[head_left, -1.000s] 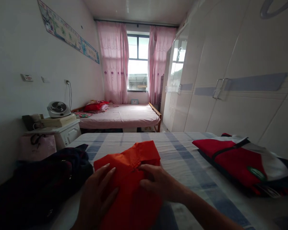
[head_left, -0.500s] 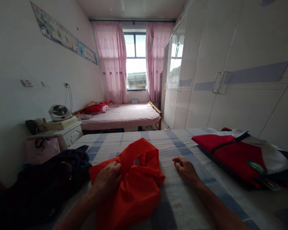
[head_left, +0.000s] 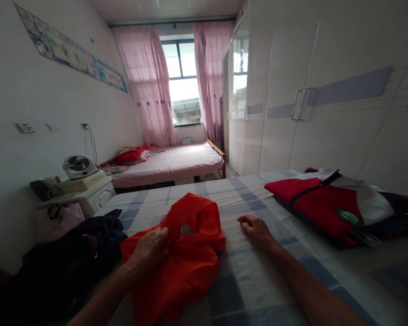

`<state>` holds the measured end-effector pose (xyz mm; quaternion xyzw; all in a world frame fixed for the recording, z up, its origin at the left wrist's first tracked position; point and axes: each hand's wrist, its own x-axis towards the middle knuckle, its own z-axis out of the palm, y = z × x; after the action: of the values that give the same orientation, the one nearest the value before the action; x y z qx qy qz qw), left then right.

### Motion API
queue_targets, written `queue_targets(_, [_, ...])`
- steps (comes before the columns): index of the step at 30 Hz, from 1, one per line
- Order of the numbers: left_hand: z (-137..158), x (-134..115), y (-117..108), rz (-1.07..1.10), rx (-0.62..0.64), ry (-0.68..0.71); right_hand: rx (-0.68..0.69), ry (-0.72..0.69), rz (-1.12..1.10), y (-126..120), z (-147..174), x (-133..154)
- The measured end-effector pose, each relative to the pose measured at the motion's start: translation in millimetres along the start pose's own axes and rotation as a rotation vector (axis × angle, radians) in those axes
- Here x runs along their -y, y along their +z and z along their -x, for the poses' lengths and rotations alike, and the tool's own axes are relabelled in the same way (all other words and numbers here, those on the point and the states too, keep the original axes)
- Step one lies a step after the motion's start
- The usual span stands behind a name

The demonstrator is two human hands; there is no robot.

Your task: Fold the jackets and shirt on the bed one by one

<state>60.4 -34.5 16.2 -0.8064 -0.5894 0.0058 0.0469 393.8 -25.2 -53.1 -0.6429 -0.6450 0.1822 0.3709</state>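
Note:
A crumpled orange garment [head_left: 190, 271] of thin, smooth fabric lies on the near bed, with a folded-over opening in its upper part. My left hand [head_left: 150, 246] grips its left side, fingers bent into the cloth; the fingertips are partly hidden. To the right of the garment, my right hand [head_left: 256, 232] is just over the striped sheet [head_left: 248, 280], apart from the cloth. Its fingers are loosely bent and somewhat apart, with nothing in them.
Folded red, white and dark clothes [head_left: 326, 203] lie at the bed's right. Dark clothes [head_left: 71, 267] are heaped at the left, beside a pink bag [head_left: 59, 222]. A fan [head_left: 78, 166] stands on a cabinet [head_left: 97, 194]. Behind are a pink-covered bed [head_left: 177, 160] and a wardrobe [head_left: 292, 149].
The view has turned slightly, so most things sit a little further left. My left hand keeps its hold on the orange garment, and my right hand stays beside it with nothing in it.

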Motion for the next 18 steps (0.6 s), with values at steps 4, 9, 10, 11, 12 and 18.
queue_targets(4, [0.4,5.9,-48.5,-0.03,-0.112,-0.074,-0.01,0.008,-0.007,0.0,0.1,0.7])
queue_targets(9, [3.2,17.5,-129.9,0.105,-0.729,-0.327,0.01,0.015,-0.008,-0.8,-1.2,-2.2])
queue_targets(10, [2.2,18.4,-137.7,0.139,-0.895,-0.371,0.013,0.015,-0.007,-0.8,-1.4,-3.0])
queue_targets(11, [0.2,18.8,-141.2,0.163,-0.997,-0.392,0.016,0.015,-0.007,-0.7,-1.6,-3.6])
queue_targets(12, [-2.5,18.8,-141.1,0.172,-0.998,-0.378,0.016,0.014,-0.006,-0.7,-1.6,-4.0])
queue_targets(18, [-15.8,30.1,-138.8,0.168,-0.619,-0.219,0.009,0.016,-0.006,-2.4,0.0,-1.1])
